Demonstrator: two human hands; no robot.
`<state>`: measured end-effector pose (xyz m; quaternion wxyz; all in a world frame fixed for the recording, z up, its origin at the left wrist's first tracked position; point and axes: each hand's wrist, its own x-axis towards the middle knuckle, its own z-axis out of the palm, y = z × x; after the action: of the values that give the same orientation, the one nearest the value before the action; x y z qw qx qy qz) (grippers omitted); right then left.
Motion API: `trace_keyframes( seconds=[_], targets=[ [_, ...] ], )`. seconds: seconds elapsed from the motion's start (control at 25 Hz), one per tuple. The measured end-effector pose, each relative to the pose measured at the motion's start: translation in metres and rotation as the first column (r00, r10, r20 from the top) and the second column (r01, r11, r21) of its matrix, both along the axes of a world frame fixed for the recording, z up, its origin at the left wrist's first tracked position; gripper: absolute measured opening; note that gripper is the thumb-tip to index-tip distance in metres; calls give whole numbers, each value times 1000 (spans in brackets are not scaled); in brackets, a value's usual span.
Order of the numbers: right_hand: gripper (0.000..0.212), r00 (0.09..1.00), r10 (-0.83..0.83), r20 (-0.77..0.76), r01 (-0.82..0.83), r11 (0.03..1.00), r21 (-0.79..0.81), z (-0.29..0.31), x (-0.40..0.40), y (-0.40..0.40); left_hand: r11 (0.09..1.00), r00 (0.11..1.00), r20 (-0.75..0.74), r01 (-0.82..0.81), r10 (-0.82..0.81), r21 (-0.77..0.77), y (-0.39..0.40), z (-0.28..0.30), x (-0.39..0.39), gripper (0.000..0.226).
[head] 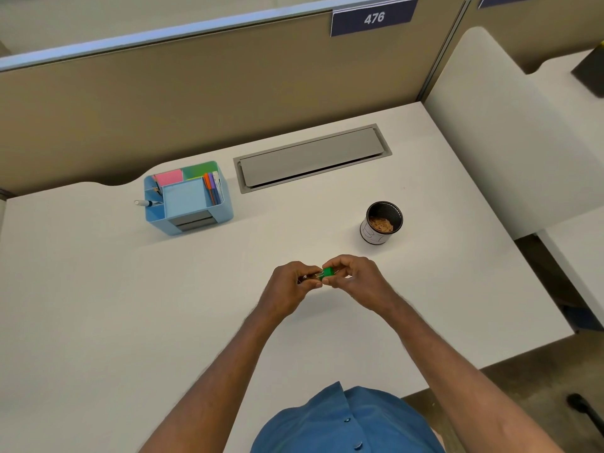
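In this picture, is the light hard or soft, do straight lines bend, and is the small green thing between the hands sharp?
Head view: soft, even light, only a faint shadow beside the cup; same view, the wide lens slightly bows the partition rail; the green clip, pinched by the left hand and right hand, looks slightly blurred.
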<state>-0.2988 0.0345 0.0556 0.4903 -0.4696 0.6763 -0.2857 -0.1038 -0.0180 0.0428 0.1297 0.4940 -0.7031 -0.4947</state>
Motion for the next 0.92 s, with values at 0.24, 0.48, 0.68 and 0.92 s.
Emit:
trace_keyframes(
  seconds=[0.24, 0.48, 0.68, 0.92],
  targets=[
    [17, 999, 46, -9, -46, 999, -1, 3, 1, -1, 999, 999, -16, 37, -37, 11, -2, -1, 4, 19],
    [21, 997, 57, 53, -55, 998, -44, 6, 3, 3, 986, 992, -28, 129, -127, 106, -15, 0, 9, 19],
    [21, 998, 18, 59, -15, 998, -57, 3, 5, 1, 987, 993, -80, 92, -82, 131, -12, -1, 10, 25],
    [19, 996, 3, 91, 1, 999, -49, 1, 7, 1, 992, 992, -129, 27, -11, 124, -8, -2, 10, 19]
  ],
)
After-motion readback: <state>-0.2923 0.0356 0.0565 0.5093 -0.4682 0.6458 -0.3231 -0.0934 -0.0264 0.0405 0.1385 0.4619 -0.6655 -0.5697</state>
